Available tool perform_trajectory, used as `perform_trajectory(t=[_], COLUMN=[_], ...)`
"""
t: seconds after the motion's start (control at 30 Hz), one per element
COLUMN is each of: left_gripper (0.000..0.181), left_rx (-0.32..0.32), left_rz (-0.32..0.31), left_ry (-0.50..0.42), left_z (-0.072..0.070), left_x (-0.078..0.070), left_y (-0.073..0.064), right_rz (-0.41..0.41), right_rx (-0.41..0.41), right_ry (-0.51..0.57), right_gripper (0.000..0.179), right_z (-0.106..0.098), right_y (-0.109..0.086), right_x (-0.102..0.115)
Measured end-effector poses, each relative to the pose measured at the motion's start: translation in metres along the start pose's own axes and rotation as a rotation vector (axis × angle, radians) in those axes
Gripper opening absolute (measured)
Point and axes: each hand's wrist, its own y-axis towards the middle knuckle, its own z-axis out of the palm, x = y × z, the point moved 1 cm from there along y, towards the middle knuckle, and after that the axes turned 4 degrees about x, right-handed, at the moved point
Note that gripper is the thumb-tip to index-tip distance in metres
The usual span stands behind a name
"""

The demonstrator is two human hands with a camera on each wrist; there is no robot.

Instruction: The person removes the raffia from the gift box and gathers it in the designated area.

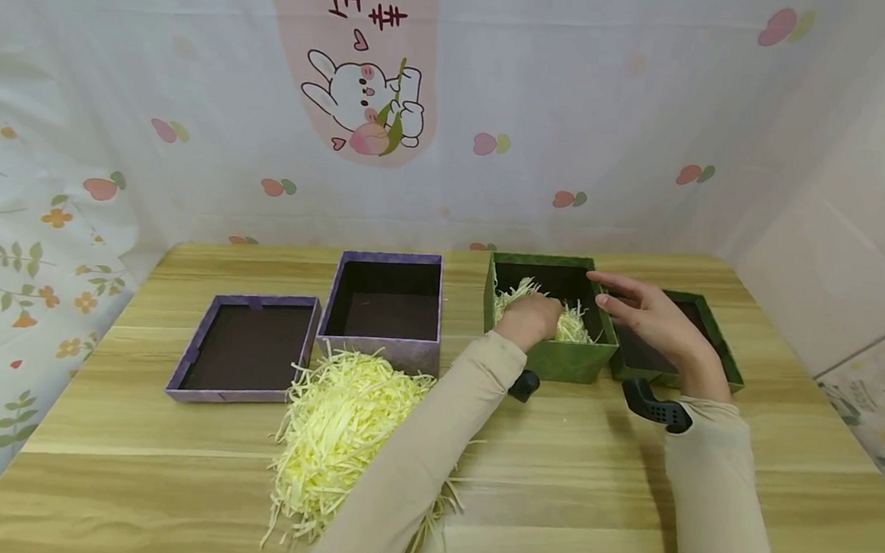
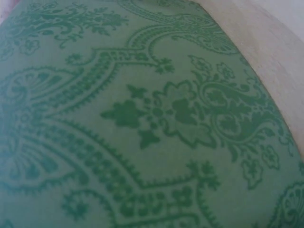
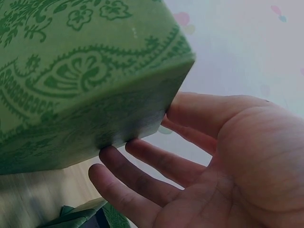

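Left hand (image 1: 532, 319) fingers buried in shreds (image 1: 571, 323)

Green box (image 1: 558, 359) – matt patterned cloth; shredded paper (image 1: 341, 421); smooth wooden table (image 1: 566, 492).

Green paisley-patterned box (image 1: 558, 358), purple box (image 1: 382, 353), pale yellow shredded paper (image 1: 337, 421), beige sleeves (image 1: 434, 443).

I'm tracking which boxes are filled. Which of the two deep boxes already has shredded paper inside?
The green box, where the left hand presses into paper shreds. The purple box shows only its dark bottom.
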Motion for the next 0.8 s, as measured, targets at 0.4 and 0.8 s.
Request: perform_trajectory(t=[0.4, 0.8], left_gripper=[0.027, 0.023], left_rx=[0.005, -0.017], left_rz=[-0.004, -0.005], left_ry=[0.008, 0.01], left_z=[0.002, 0.0], left_x=[0.002, -0.001], left_y=[0.006, -0.001], right_rz=[-0.005, 0.021], right_rx=[-0.009, 0.095], right_ry=[-0.012, -0.019], right_gripper=[0.056, 0.057], right_z=[-0.001, -0.024], right_y=[0.006, 0.028], right_x=[-0.004, 0.0])
